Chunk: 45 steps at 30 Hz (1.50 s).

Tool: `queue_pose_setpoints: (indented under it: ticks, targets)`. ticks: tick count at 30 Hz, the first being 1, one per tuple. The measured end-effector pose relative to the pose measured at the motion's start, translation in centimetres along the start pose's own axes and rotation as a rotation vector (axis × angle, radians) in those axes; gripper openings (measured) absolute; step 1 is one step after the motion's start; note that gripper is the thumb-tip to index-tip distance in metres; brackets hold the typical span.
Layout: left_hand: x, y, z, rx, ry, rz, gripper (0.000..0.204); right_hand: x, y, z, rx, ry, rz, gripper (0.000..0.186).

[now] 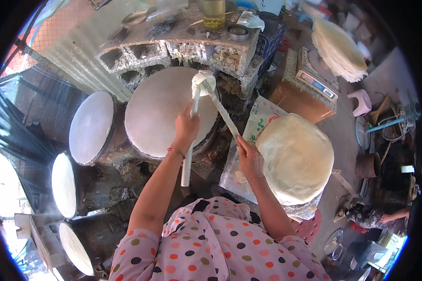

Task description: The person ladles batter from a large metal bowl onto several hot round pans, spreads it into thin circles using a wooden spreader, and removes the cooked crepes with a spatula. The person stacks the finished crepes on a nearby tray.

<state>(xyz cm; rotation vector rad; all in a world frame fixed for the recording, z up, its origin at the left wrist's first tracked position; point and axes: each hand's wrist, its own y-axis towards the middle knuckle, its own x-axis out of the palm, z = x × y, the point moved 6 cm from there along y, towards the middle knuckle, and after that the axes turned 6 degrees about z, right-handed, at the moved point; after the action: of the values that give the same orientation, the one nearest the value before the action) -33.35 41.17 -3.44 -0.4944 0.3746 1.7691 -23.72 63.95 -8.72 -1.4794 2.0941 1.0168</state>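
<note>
My left hand (186, 124) is wrapped round a long white rod (187, 166), upright in view over a large round griddle coated pale (157, 114). My right hand (248, 157) grips a narrow batter-smeared stick (225, 112), slanting up to cross the rod's top, where a lump of white batter or dough (202, 82) clings. Right of my right hand, a thick, round stack of pale thin sheets (295, 157) lies on printed plastic sheeting (267, 105).
Three smaller coated griddles (90, 129) line my left. Ahead stands a concrete-block ledge (169, 51) with a glass jar (212, 14) and tape roll (238, 32). At right are a scale (316, 86), more stacked sheets (337, 49), a pink stool (361, 100) and another person's bare arm or leg (391, 216).
</note>
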Motion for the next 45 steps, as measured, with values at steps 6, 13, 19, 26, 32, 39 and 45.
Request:
queue_pose_setpoints:
  ticks: [6,13,19,26,32,39,45]
  targets:
    - [-3.0,2.6,-2.2,0.322,0.265,0.054,0.054,1.5,-1.6,-2.2,0.138,0.075,-0.089,0.035]
    - [-7.8,6.5,-5.3,0.419,0.371,0.088,0.06,2.3,-3.0,-5.6,0.471,0.357,0.076,0.034]
    - [-18.6,7.3,0.5,0.53,-0.115,0.428,0.052,7.0,-3.8,-8.8,0.757,0.63,-0.01,0.039]
    - [-17.9,1.3,-2.2,0.131,-0.583,0.072,0.053,12.3,-2.0,-13.1,0.785,0.612,-0.074,0.039]
    - [-16.3,-1.2,-6.4,-0.039,-0.723,-0.065,0.053,11.6,1.1,-15.4,0.175,-0.103,-0.054,0.037]
    - [-18.3,-0.8,-7.3,-0.042,-0.795,-0.03,0.051,10.0,2.9,-12.2,0.403,0.105,-0.001,0.032]
    - [-18.4,-0.3,-7.5,-0.033,-0.822,-0.033,0.051,15.0,2.9,-17.9,0.297,0.249,-0.124,0.032]
